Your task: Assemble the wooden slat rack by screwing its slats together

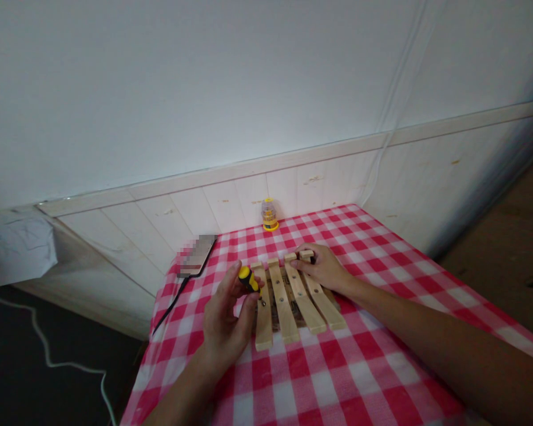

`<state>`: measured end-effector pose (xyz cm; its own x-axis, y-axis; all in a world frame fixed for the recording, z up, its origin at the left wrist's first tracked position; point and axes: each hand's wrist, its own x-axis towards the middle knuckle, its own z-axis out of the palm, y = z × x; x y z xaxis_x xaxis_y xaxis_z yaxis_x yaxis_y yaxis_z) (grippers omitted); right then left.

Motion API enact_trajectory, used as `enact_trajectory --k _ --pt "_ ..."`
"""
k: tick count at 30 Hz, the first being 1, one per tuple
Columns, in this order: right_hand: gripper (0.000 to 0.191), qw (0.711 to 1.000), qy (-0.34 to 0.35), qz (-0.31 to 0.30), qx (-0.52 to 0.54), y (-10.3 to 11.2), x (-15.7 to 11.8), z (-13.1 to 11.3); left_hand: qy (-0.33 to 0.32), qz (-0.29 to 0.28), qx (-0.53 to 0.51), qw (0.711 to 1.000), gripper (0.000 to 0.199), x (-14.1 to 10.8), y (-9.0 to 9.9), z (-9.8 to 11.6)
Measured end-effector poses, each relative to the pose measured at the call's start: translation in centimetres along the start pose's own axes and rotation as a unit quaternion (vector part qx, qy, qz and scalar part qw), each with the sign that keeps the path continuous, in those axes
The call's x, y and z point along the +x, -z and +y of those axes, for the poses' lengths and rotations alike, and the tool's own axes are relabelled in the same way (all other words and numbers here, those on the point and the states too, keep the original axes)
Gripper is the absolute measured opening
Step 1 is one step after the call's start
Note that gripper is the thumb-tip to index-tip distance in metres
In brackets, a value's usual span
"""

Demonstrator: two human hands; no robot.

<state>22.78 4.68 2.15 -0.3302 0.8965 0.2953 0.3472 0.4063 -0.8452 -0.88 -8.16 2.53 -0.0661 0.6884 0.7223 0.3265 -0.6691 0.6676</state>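
My left hand (pixel 231 307) is closed around a small screwdriver (pixel 250 279) with a yellow and black handle. Its tip points down at a screw on the leftmost wooden slat (pixel 263 328). Several pale slats lie side by side over a darker base (pixel 274 319), which shows only in the gaps, and screw heads dot their faces. At the far right end of the slats, my right hand (pixel 322 265) grips the wooden slat piece (pixel 308 288), fingers curled over the top edge and thumb on the near side.
A red and white checked cloth (pixel 284 390) covers the table. By the wall stands a yellow-capped clear container (pixel 270 216). A phone (pixel 199 255) with a black cable (pixel 171 306) lies at the left edge. White paper (pixel 18 251) hangs at far left, above a pale cord (pixel 48 361).
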Motion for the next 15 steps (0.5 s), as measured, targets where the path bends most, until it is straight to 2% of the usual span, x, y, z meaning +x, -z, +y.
enact_trajectory --k 8,15 --pt "0.015 1.000 -0.003 0.000 -0.002 0.03 -0.05 -0.11 -0.019 0.062 0.055 0.996 0.060 -0.29 -0.11 -0.83" --pt "0.016 1.000 -0.001 0.006 -0.005 0.11 -0.09 -0.28 0.021 0.044 0.040 0.998 0.058 -0.47 0.10 -0.80"
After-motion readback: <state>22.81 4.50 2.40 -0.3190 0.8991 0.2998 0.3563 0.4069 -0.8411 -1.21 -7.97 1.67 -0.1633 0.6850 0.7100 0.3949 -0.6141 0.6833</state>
